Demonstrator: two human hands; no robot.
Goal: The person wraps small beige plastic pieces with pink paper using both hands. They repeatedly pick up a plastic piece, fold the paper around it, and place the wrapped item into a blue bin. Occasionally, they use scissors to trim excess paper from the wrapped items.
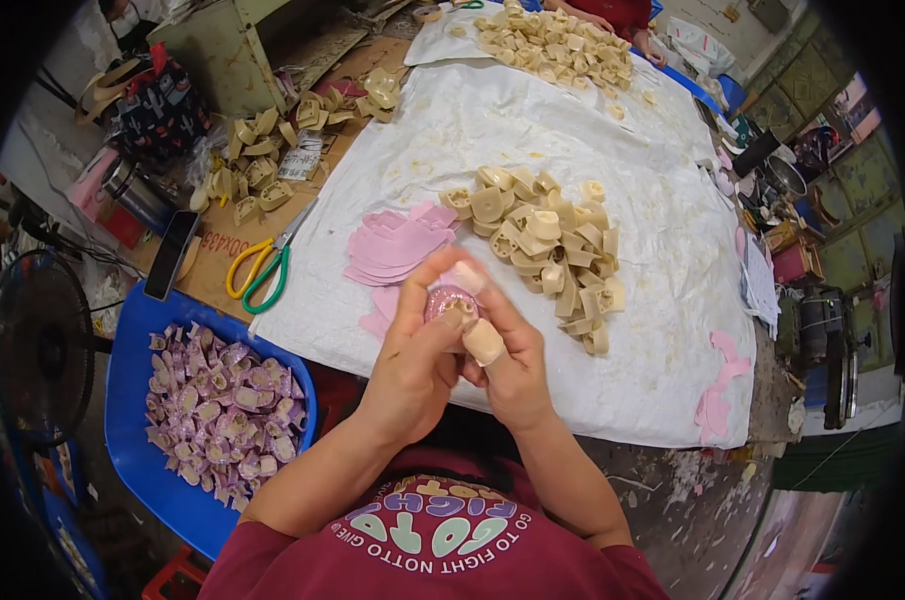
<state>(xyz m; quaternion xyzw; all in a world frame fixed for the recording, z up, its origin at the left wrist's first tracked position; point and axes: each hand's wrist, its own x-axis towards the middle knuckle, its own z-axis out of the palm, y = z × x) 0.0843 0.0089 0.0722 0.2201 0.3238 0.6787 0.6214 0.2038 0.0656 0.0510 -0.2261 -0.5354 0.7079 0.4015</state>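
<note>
Both my hands meet over the near edge of the white-covered table. Between them is a shoe heel (450, 299) with shiny pink covering around its beige hollow end. My left hand (409, 362) grips it from the left, thumb against the beige end. My right hand (517, 368) holds its other side, with pale wraps on the thumb and a fingertip; the fingers are slightly blurred. Just beyond my left hand lies a stack of pink cut sheets (397, 243). A pile of bare beige heels (542, 240) spreads to the right of the stack.
A blue tub (127, 440) at left holds many pink-covered heels (222, 405). Scissors (269, 262) with yellow and green handles and a phone (172, 255) lie at the table's left. A fan (42, 345) stands far left. Another person's sleeve (627, 14) shows beyond the far heels (562, 50).
</note>
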